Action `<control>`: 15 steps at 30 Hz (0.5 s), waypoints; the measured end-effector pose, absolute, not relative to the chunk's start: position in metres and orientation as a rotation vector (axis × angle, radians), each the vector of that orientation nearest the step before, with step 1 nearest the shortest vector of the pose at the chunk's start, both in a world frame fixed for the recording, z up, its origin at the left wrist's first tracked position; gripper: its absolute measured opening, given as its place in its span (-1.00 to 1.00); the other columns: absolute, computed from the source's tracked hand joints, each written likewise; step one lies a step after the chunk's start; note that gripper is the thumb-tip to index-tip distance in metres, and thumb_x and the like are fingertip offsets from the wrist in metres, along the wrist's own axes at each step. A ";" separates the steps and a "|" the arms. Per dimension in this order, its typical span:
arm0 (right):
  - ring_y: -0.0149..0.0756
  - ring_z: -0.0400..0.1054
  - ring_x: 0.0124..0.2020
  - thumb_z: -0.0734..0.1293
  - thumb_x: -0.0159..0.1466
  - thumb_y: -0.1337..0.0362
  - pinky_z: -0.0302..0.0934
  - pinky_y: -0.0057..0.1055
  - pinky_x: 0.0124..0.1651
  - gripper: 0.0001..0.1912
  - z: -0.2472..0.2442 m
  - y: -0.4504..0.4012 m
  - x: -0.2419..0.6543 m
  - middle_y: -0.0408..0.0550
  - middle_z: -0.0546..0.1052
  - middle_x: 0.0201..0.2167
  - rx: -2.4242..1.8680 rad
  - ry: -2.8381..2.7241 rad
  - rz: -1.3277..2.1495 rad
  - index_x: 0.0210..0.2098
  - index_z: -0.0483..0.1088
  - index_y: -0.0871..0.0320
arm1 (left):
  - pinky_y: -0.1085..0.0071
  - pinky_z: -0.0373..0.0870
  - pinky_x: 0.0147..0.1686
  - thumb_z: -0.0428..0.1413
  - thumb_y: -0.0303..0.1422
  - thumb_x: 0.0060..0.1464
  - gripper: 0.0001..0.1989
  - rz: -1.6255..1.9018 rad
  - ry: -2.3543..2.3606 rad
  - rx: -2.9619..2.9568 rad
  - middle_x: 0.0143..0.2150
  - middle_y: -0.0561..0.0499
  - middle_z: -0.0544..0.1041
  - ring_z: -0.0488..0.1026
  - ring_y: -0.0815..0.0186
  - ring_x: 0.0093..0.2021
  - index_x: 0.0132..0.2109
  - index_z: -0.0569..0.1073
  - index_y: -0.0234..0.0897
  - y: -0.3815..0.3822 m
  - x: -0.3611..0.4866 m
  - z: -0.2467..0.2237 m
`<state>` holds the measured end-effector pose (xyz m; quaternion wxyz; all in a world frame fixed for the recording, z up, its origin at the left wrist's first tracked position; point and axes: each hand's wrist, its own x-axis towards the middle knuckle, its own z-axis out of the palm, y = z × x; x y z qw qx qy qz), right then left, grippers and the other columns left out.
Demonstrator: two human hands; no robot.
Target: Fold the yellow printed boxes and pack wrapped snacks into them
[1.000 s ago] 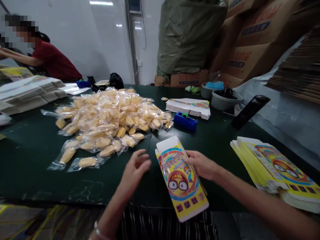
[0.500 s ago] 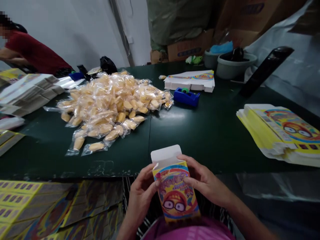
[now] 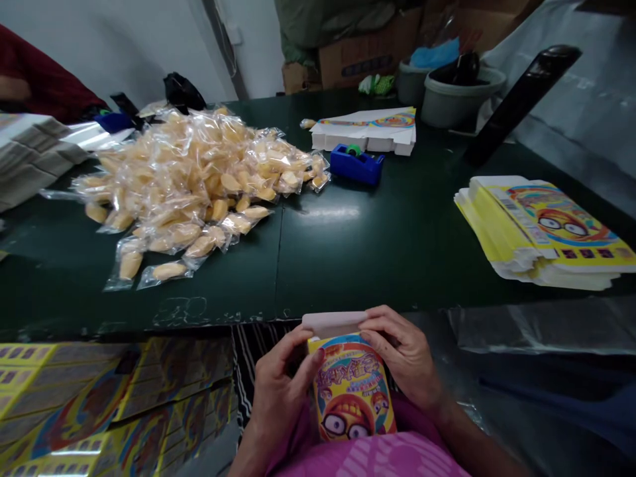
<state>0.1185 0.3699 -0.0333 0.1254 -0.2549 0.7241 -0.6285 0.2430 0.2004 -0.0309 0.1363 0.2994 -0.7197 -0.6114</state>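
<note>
Presently, one printed box (image 3: 354, 391), upright-flapped, at the table's (image 3: 342, 265) near side; left hand (image 3: 278, 384) pinching its left upper edge; right hand (image 3: 410, 361) pinching its right, beside the flap (image 3: 334, 322); risk: creased card, from uneven thumb pressure.

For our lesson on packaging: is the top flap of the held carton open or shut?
Open: the white flap stands up beyond the carton's printed front, not folded over it.
</note>
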 end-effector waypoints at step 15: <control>-0.23 0.41 -0.26 0.49 0.15 0.11 0.33 -0.39 -0.25 -0.80 -0.035 0.383 0.108 -0.02 0.49 -0.30 -0.541 1.855 -1.842 -0.40 0.52 0.12 | 0.42 0.49 -0.18 0.28 -0.26 -0.01 -0.88 -2.007 -1.884 0.827 -0.17 -0.04 0.62 0.54 0.21 -0.16 -0.36 0.57 -0.20 0.203 0.236 -0.025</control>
